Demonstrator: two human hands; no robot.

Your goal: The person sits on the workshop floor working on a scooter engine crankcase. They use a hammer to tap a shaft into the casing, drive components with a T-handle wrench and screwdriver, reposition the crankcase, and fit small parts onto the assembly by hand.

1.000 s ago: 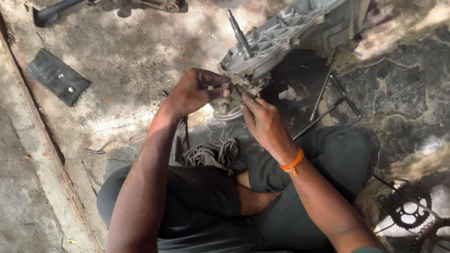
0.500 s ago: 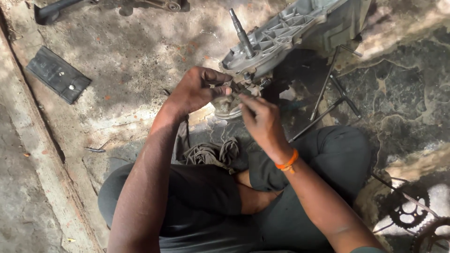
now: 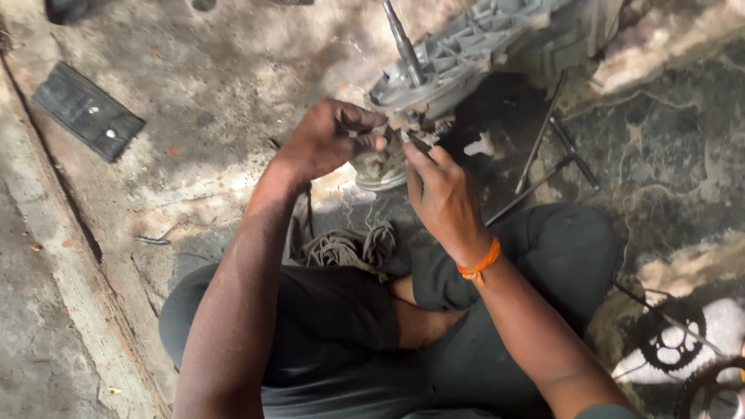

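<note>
A grey metal engine casing (image 3: 473, 54) with a steel shaft (image 3: 403, 43) sticking up lies tilted on the stained ground ahead of me. My left hand (image 3: 330, 140) is curled at the casing's lower edge, fingers closed on a small part I cannot make out. My right hand (image 3: 442, 194), with an orange band (image 3: 479, 262) at the wrist, pinches a small dark metal piece (image 3: 419, 142) between its fingertips, right next to my left hand's fingers. A round greyish part (image 3: 380, 167) sits just below both hands.
A black flat rectangular plate (image 3: 87, 111) lies at the left. Thin metal rods (image 3: 543, 155) lean beside the casing. A grey rag (image 3: 345, 247) lies by my knee. A chain sprocket (image 3: 671, 345) rests at the lower right. A nail (image 3: 151, 240) lies on the concrete.
Both hands have stayed at the casing's lower edge; the fingers have shifted slightly closer together around the small piece.
</note>
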